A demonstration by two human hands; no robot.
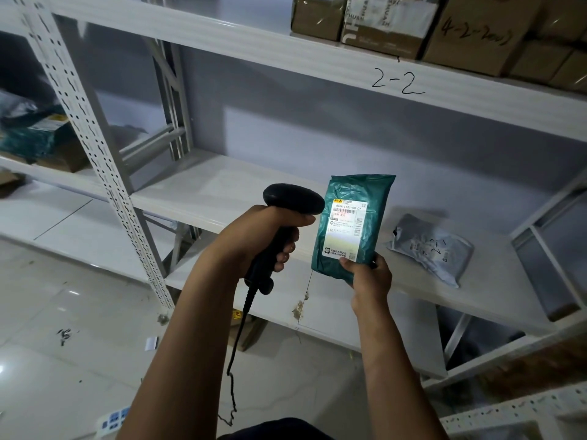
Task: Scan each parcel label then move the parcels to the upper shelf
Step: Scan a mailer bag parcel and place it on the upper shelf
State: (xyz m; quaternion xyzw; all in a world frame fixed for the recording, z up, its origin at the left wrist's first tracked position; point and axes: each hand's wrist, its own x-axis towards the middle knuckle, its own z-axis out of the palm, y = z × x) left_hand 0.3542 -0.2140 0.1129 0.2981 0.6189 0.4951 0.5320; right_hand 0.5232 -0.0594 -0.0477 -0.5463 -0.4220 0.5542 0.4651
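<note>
just right of the frame's centre, the right hand (370, 277) holds a green poly mailer (365, 192) upright by its bottom edge, thumb pressed on the lower corner of the white shipping label (346, 230) and the other fingers curled out of sight behind the bag. to its left, the left hand (263, 236) is wrapped round the grip of a black corded barcode scanner (292, 198), whose head sits just beside the label's top. the mailer looks light and soft: the film is crinkled and slightly glossy, so it is likely to flex and could slip in a loose pinch. holding it low, as here, keeps the barcode uncovered; for the lift to the upper shelf (317, 58), marked 2-2 across the top of the frame, a fuller grip round the padded middle would probably be steadier. a grey poly mailer (428, 246) lies flat on the lower shelf (222, 192) at right of centre, equally limp by the look of it, best gathered by a thicker edge. cardboard boxes (476, 30) fill the upper right.
</note>
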